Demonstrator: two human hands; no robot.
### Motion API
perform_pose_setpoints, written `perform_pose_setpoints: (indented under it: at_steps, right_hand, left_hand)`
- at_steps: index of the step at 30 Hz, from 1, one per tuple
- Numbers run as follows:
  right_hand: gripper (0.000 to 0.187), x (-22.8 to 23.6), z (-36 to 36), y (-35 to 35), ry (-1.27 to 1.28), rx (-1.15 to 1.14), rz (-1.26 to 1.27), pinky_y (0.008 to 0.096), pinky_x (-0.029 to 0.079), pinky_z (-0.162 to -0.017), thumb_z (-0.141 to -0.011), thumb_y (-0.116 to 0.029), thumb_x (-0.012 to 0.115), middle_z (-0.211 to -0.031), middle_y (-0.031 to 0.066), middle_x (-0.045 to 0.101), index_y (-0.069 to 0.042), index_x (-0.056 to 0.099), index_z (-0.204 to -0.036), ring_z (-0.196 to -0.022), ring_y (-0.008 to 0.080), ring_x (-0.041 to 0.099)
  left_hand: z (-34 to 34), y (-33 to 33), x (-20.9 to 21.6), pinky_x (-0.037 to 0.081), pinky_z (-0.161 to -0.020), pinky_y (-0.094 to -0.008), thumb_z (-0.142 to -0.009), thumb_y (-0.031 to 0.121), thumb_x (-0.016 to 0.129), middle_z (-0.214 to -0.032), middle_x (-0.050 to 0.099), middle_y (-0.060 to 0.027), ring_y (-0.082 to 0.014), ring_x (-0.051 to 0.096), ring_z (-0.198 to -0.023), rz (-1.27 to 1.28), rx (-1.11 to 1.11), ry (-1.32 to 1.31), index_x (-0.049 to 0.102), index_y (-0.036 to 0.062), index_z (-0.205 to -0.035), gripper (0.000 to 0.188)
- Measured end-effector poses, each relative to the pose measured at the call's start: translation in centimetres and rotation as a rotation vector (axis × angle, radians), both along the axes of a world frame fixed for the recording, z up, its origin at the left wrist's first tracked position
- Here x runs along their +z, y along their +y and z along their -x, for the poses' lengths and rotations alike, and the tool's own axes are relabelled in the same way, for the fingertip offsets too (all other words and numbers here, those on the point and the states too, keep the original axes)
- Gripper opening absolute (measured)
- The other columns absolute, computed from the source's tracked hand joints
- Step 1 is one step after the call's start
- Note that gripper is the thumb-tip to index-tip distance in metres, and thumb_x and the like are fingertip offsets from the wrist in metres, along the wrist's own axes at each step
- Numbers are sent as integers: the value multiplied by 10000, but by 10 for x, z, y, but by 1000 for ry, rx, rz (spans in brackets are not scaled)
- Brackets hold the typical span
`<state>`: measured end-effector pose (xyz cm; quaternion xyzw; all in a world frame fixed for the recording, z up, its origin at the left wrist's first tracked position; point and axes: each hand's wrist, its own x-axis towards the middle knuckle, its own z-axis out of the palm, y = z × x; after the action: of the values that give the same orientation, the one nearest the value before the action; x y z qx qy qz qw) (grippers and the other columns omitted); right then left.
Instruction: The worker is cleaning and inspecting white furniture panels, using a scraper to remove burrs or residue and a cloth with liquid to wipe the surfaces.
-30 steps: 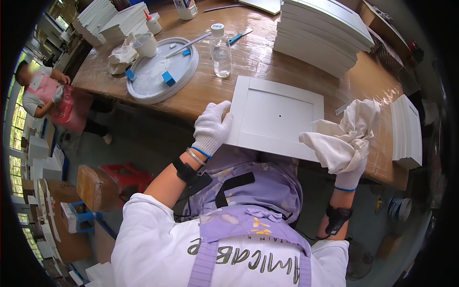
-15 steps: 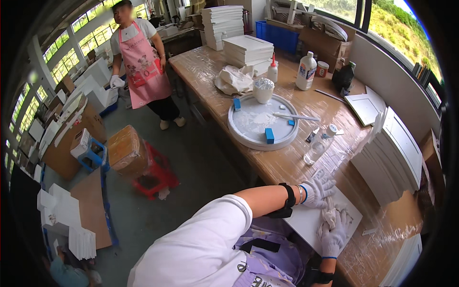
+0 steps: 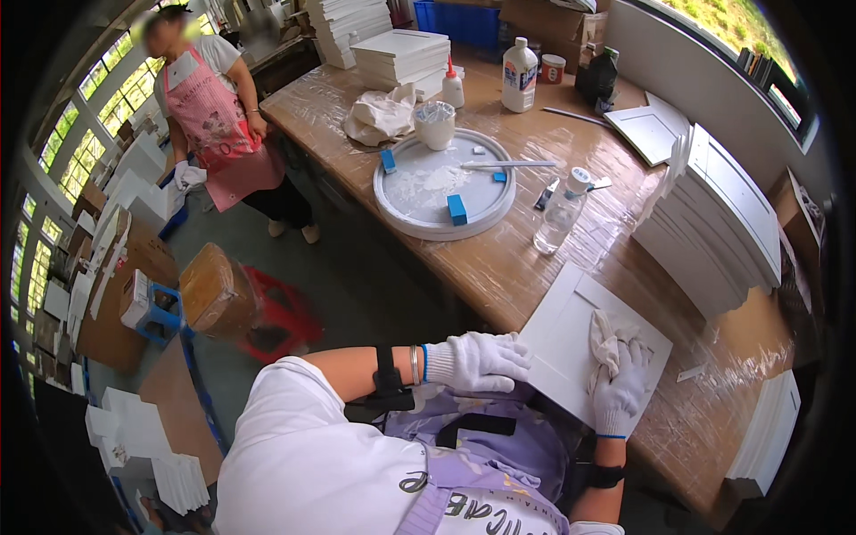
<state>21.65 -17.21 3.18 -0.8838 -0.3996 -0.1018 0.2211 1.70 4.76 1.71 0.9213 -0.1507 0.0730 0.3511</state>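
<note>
A white panel (image 3: 571,308) with a recessed centre lies at the table's near edge in front of me. On its right part my right hand (image 3: 621,392), in a white knit glove, holds a crumpled off-white cloth (image 3: 606,337) against the surface. My left hand (image 3: 481,361), gloved the same way, is at the panel's left edge. Its fingers are stretched out and their tips are beside the edge; whether they touch it I cannot tell. No object shows in that hand.
A round grey turntable (image 3: 410,223) bears a white cup (image 3: 434,125), blue blocks and a spatula. Beyond the panel stands a clear bottle (image 3: 560,214). White panels (image 3: 713,223) are stacked at right. Across the room, a person in a pink apron (image 3: 209,125) stands near a red stool (image 3: 281,303).
My left hand has moved left off the panel's face to its left edge. The cloth is now spread more under my right hand, and the panel appears turned. My view has shifted.
</note>
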Motion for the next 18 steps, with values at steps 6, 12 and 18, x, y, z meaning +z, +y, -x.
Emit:
perform_pose_setpoints:
  at_steps: [6,12,18]
  right_hand:
    - [417,9,15,-7,9,-49,-25,422,408,-1015,-773,-42,619,-1278,223,552,-39,621,-1189,-1196,386,503]
    - [422,8,13,-2,-14,-55,9,434,434,-971,-734,-47,631,-1232,183,579,-54,630,-1156,-1140,379,528]
    - [385,13,12,1,-2,-72,-2,411,444,-962,-760,-26,606,-1249,169,584,-48,635,-1143,-1109,375,548]
  left_hand:
    - [6,16,29,484,-719,-239,-898,170,678,-886,657,-64,-102,590,-782,442,788,-107,669,14,-1022,199]
    - [-9,21,26,508,-765,-249,-890,180,691,-923,659,-49,-95,609,-832,451,884,-117,627,16,-1084,262]
    - [-18,21,12,479,-712,-223,-931,155,636,-897,645,-9,-51,552,-775,473,909,-96,641,9,-1076,206]
